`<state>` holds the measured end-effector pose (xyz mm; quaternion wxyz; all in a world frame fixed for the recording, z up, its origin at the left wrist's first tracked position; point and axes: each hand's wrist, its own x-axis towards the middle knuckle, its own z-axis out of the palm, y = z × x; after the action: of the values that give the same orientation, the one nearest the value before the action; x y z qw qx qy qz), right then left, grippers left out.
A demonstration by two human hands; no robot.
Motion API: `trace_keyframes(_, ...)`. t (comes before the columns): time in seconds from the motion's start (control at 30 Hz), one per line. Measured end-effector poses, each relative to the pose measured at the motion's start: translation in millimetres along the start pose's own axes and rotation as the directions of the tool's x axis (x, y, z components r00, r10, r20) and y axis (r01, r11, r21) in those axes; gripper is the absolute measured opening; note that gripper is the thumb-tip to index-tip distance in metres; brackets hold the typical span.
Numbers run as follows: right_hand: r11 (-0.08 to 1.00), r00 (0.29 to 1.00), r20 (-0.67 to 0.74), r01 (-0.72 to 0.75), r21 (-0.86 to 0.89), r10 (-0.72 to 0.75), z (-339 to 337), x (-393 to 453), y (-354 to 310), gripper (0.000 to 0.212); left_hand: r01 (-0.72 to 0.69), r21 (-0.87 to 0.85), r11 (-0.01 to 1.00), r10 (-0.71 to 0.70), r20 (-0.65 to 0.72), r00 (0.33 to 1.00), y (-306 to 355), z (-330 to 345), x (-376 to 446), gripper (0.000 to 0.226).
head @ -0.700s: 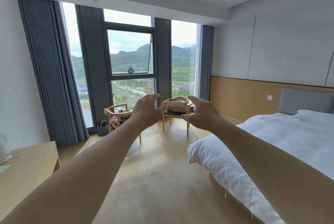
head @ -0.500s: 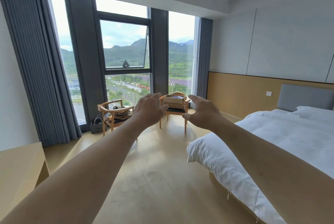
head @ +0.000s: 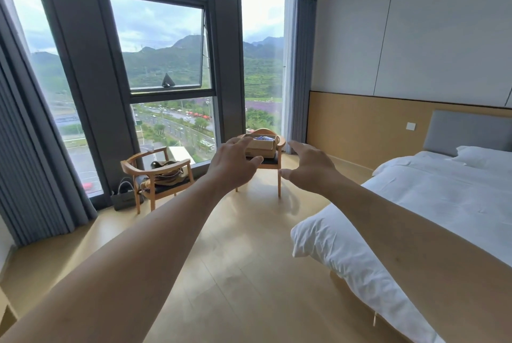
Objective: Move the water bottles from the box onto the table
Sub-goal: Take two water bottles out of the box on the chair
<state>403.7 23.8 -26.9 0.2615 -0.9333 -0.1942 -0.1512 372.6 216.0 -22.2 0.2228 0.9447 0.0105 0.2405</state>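
Seen from the head camera, a person stretches both bare arms across a bedroom toward a cardboard box point(head: 261, 143) that sits on the seat of a wooden chair point(head: 270, 161) by the far window. The left hand point(head: 231, 166) and the right hand point(head: 309, 168) are both released, fingers spread and thumbs turned inward, each grip empty and held about a box-width apart, apparently sized in advance for the carton's two sides. The hands overlap the box in the picture but are well short of it; open floor point(head: 238, 259) lies between the person and the chair. Something blue and white shows inside the open top of the box, probably the water bottles point(head: 263, 137), though it is too small to tell for sure. A second chair point(head: 158, 169) to the left carries a bag, and a grey bag point(head: 126, 198) stands on the floor just beside it. A bed point(head: 432, 204) with white linen fills the right side. Only a sliver of pale furniture at the near left edge might be the bench; it cannot be confirmed. By this reading the task has barely begun: no bottle is out of the box.
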Motion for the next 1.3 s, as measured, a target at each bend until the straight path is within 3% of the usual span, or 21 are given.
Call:
trace_keyframes(0.33, 0.999, 0.999, 0.011, -0.042, 0.015, 0.042, 94, 179, 67, 0.080, 0.024, -0.003, 1.000, -0.024, 0.034, 0.999, -86, 95, 161, 0.063)
trace_keyframes(0.63, 0.999, 1.000, 0.007, -0.030, 0.042, 0.029, 135, 414, 143, 0.083, 0.086, -0.015, 0.996, -0.086, 0.027, 0.996, -127, 175, 395, 0.062)
trace_keyframes(0.93, 0.997, 0.996, 0.088, -0.029, 0.067, 0.024, 204, 590, 177, 0.078, 0.113, -0.022, 0.993, -0.112, 0.048, 0.993, -197, 247, 570, 0.063)
trace_keyframes(1.3, 0.996, 0.995, 0.047, -0.085, 0.032, 0.083, 320, 831, 196, 0.082, 0.053, -0.042, 0.998, -0.050, 0.069, 0.996, -326, 319, 807, 0.066)
